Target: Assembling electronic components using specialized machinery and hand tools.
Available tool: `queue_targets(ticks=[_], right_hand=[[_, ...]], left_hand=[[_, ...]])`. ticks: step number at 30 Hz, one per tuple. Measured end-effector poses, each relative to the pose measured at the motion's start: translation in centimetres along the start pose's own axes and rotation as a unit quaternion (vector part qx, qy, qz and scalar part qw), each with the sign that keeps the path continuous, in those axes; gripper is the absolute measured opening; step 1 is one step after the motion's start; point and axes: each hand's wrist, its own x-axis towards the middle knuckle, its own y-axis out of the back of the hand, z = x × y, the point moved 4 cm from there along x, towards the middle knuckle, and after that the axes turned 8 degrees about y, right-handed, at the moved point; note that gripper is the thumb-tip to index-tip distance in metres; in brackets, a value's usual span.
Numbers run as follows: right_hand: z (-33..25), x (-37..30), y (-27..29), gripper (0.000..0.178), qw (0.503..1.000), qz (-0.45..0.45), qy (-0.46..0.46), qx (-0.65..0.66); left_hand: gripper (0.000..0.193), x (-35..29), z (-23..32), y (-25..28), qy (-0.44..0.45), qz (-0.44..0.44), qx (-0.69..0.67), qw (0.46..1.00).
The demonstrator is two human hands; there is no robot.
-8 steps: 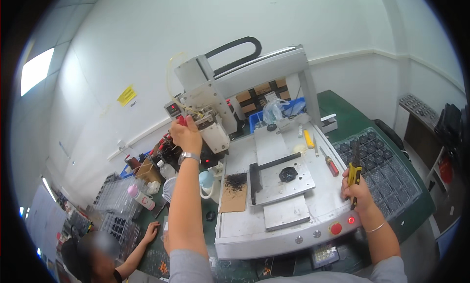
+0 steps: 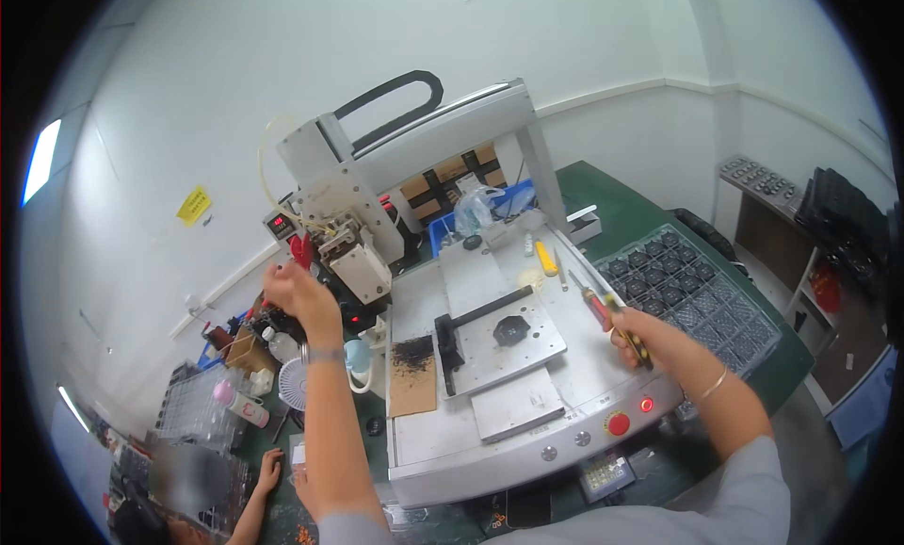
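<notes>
My left hand [image 2: 299, 292] is raised at the machine's tool head [image 2: 353, 248], just below a red handle-like part [image 2: 301, 251]. Motion smears its fingers, so their grip is unclear. At the right side of the machine bed, my right hand [image 2: 650, 336] is closed around yellow-and-black pliers [image 2: 640, 350], their far end blurred. Close to those fingers lies a red-handled screwdriver [image 2: 597, 307]. On the metal fixture plate [image 2: 537, 352] sits a dark, roughly octagonal part [image 2: 511, 330], beside a black L-shaped bar [image 2: 490, 307].
A yellow cutter [image 2: 546, 259] lies farther back on the bed. Black scraps cover part of a cardboard piece [image 2: 414, 399]. Trays of black parts [image 2: 697, 291] stand right. A co-worker's hand [image 2: 270, 470] rests at lower left, near a fan [image 2: 294, 385] and bottles.
My left hand has come down, away from the red part on the tool head. My right hand has tilted the pliers and brought them closer to the screwdriver. The whole view has shifted.
</notes>
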Motion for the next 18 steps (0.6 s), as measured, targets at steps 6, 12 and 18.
queue_targets(ticks=[6, 12, 18], right_hand=[[-7.3, 2.5, -5.9, 0.034, 0.936, 0.014, 0.077, -0.345], [-6.3, -0.6, -17.7, 0.024, 0.756, -0.117, 0.353, -0.539], [-4.5, -0.9, -22.2, 0.038, 0.737, -0.183, 0.425, -0.493]], left_hand=[[0.058, -12.6, 8.2, 10.3, -0.216, -0.026, -0.199, 0.956], [0.074, -20.3, 9.6, 12.6, 0.368, -0.516, -0.463, 0.620], [0.021, -16.4, 7.4, 19.1, 0.537, -0.368, -0.408, 0.640]])
